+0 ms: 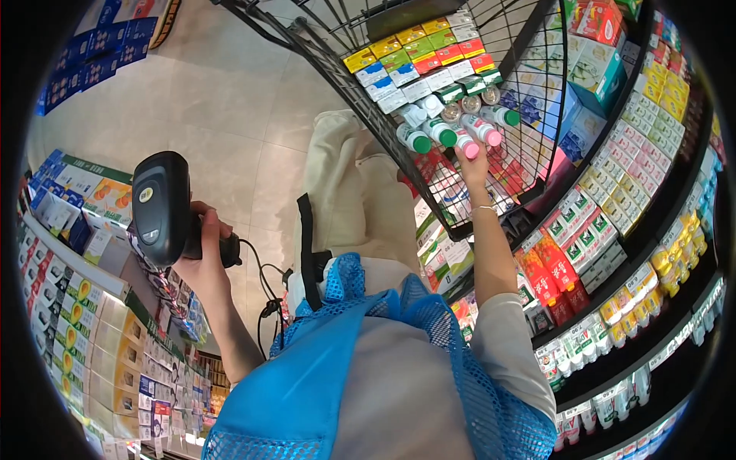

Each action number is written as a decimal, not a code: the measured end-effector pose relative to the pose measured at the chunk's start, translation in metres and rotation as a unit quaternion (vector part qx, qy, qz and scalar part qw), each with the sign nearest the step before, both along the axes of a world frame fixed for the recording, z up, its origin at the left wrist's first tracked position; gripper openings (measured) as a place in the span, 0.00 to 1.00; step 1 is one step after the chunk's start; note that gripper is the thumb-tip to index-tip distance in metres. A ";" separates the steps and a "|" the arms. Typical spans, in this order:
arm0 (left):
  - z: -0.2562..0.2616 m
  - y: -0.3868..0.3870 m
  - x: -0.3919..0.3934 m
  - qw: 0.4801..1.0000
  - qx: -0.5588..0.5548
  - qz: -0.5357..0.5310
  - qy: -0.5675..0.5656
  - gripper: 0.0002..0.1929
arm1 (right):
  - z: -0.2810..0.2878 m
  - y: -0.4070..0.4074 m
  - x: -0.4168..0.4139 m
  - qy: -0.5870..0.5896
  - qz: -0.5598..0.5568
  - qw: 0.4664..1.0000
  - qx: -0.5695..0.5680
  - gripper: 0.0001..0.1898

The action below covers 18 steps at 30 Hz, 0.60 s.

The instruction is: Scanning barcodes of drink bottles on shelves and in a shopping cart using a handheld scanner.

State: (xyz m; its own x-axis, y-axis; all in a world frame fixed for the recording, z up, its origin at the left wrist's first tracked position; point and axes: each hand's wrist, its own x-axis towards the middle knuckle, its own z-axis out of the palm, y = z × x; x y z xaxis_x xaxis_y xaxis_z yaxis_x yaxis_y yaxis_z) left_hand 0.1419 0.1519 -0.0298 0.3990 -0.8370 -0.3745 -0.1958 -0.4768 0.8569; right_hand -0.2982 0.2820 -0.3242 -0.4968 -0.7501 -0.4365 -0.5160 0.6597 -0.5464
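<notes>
My left hand (208, 241) is closed round the grip of a black handheld barcode scanner (161, 207), held up over the aisle floor. At the near end of a black wire shopping cart (402, 167), my right hand (474, 167) reaches in and touches a pink-capped bottle (467, 144); its fingers are partly hidden, so a grip is not certain. Beside that bottle lie another pink-capped one (486, 131) and several green-capped bottles (441, 133). Behind them, small drink cartons (420, 54) in yellow, green, red, blue and white stand in rows.
Curved black shelves (632, 247) with cartons, pouches and small bottles run along the right, close to the cart. Carton stacks (86, 339) and a shelf edge (75, 256) line the left. Blue boxes (98, 57) stand at the upper left. A black cable (261, 276) hangs near my waist.
</notes>
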 end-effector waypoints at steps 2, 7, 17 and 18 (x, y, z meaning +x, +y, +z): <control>0.000 -0.002 0.001 1.000 -0.008 -0.014 -0.003 0.10 | -0.002 0.011 0.000 -0.011 -0.038 0.999 -0.031 0.31; 0.009 -0.013 -0.006 0.999 -0.018 -0.032 0.025 0.17 | 0.003 0.043 0.001 -0.124 -0.198 0.970 -0.067 0.27; 0.022 -0.035 -0.018 0.979 -0.073 -0.182 0.046 0.16 | 0.163 0.101 0.057 -0.114 -0.344 0.906 -0.221 0.22; 0.024 -0.040 -0.028 0.973 -0.081 -0.207 0.062 0.18 | 0.188 0.109 0.062 -0.149 -0.373 0.883 -0.244 0.22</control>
State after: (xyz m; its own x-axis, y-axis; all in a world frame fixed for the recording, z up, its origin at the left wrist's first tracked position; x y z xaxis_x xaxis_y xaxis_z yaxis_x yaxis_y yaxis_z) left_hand 0.1139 0.1117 -0.0058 -0.0244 -0.9686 -0.2475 -0.2335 -0.2352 0.9435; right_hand -0.2361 0.3909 -0.1365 -0.8495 -0.3982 -0.3462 0.1768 0.4035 -0.8977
